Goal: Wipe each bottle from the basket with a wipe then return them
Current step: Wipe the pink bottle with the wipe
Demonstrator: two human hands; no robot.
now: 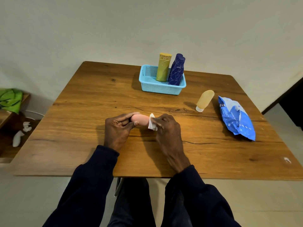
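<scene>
Lying sideways just above the near middle of the wooden table [82, 112], a pink bottle [139, 120] is held between both hands. Left hand [117, 126] grips its left end, fingers curled over the top and thumb underneath. Right hand [165, 126] pinches a white wipe [151, 123] against the bottle's right end, fingers closed on the folded sheet. Far of the hands, right of centre, stands a light blue perforated basket [157, 89]; inside it a mustard-yellow bottle [164, 67] stands nearly upright and a dark blue bottle [177, 69] leans beside it, the two touching. Right of the basket and nearer, a pale yellow tube bottle [205, 99] stands cap-down on the table, tilted. Further right lies a blue wipes pack [236, 117], flat and crumpled, near the table's right edge. Off the table at left, green cloth [10, 99] sits on a low shelf, and white crumpled wipes [21, 133] lie below it.
</scene>
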